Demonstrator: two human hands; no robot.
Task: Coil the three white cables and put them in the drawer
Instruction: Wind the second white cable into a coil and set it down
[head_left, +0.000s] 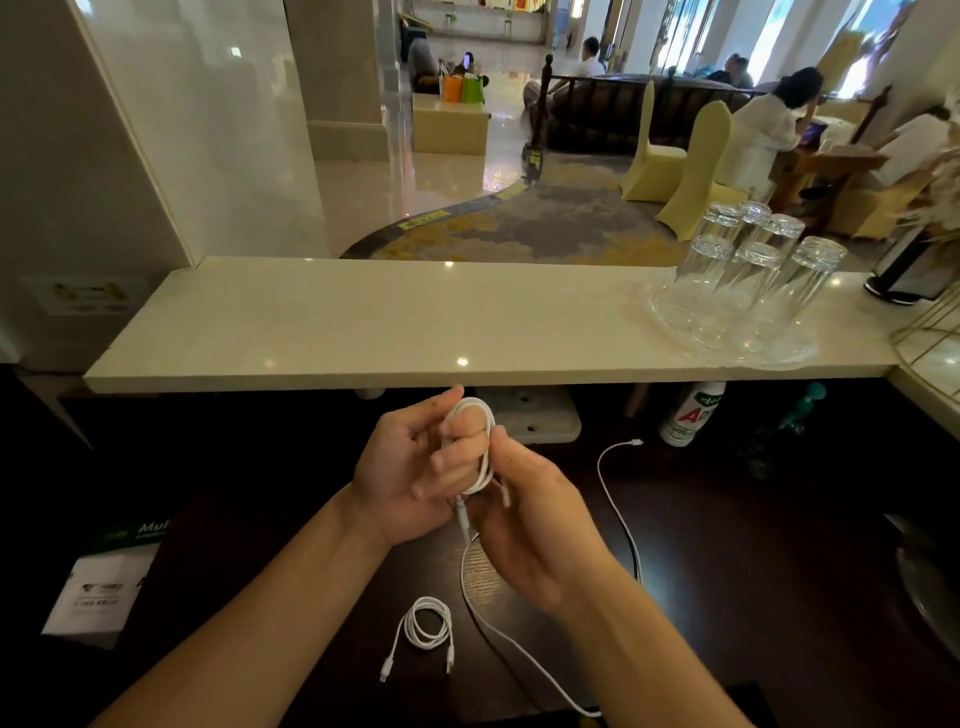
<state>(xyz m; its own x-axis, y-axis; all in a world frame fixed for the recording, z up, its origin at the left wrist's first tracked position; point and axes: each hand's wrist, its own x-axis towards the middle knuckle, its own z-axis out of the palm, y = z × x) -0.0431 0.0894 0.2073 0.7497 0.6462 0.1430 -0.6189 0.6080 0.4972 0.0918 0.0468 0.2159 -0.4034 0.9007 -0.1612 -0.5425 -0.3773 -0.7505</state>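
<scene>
At frame centre, left hand (415, 467) clamps the thin white cable coil (475, 447); right hand (535, 525) pinches its tail: best keep loops tight and even.

- Dark wood desk (753, 571) in the foreground, dimly lit.
- Pale stone counter ledge (363, 322) runs across above the desk, polished, with small light reflections.
- Clear upturned drinking glasses (748, 270) stand grouped on a glass tray (789, 351) at the ledge's right end.
- White glossy wall panel (197, 130) to the left, tilted by lens distortion.
- Beyond the ledge: polished marble floor (457, 166), strongly reflective, meeting a grey and gold patterned carpet (545, 223).
- Two chairs in pale yellow covers (696, 171) on the carpet; dark wooden railing (597, 104) behind.
- Seated persons at tables, far right and rear.
- Tall windows (779, 36) at rear right admit bright daylight.
</scene>
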